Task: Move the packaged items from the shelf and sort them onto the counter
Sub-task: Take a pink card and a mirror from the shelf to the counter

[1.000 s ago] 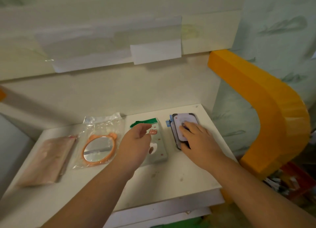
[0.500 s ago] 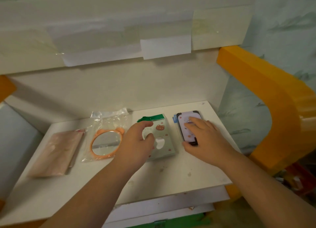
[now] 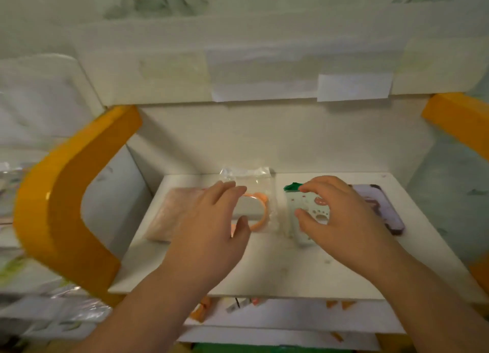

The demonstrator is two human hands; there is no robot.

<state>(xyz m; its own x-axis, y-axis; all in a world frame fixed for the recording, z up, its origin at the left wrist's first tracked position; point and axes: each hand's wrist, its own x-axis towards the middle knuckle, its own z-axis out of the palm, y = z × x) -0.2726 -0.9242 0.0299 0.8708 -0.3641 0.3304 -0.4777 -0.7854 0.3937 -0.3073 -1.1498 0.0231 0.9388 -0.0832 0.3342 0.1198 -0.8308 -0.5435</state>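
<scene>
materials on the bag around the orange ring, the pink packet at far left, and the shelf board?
Bag around the orange ring: thin clear plastic film, going by the see-through look and the glossy crinkles at its top edge. Pink packet: soft-looking, matte, maybe fabric or tissue in a wrapper; too blurred to say. Shelf board: white, smooth, flat with a square front edge, probably painted or laminated wood.

pink packet (image 3: 172,215), bagged mirror (image 3: 258,207), green case (image 3: 307,215), lilac case (image 3: 381,209)

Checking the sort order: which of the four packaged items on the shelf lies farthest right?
The purple phone case, at the row's right end, beside the green-topped card pack.
</scene>
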